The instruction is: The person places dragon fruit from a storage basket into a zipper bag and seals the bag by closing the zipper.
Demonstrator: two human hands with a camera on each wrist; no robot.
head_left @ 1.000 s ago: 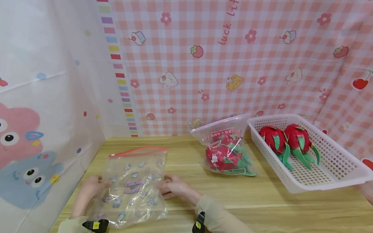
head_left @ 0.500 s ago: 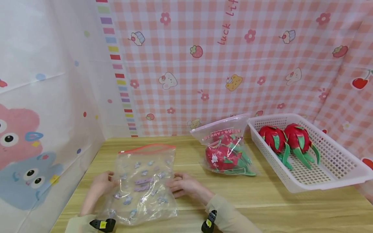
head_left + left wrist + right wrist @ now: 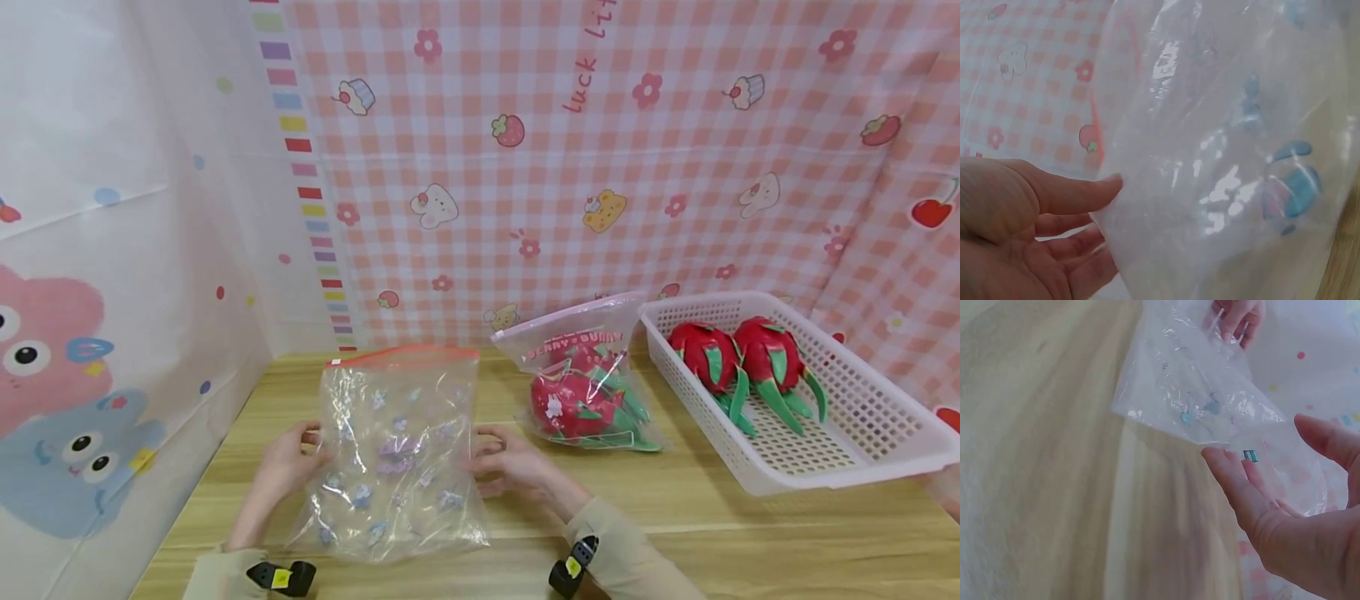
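Between the two hands stands a clear zip bag (image 3: 397,458) with a red-orange zip strip along its top and small blue and purple prints. At its left side edge, my left hand (image 3: 291,458) pinches the film; in the left wrist view the thumb (image 3: 1107,190) lies over the plastic with the fingers behind it. My right hand (image 3: 521,467) is at the opposite side edge. In the right wrist view its fingers (image 3: 1235,478) reach fairly straight to the film, and the thumb (image 3: 1325,437) stands well apart from them. No contents show through the bag.
Right of the hands, a second zip bag (image 3: 555,337) with a pink zip strip holds red dragon fruits (image 3: 573,404). A white perforated basket (image 3: 862,450) at the right holds two dragon fruits (image 3: 768,354). Printed cloth (image 3: 465,167) walls off the back of the wooden table (image 3: 525,533).
Both hands have moved right together with the clear zip bag. The bag now stands more upright, its zip strip higher in view. The second bag and the basket have stayed in place.
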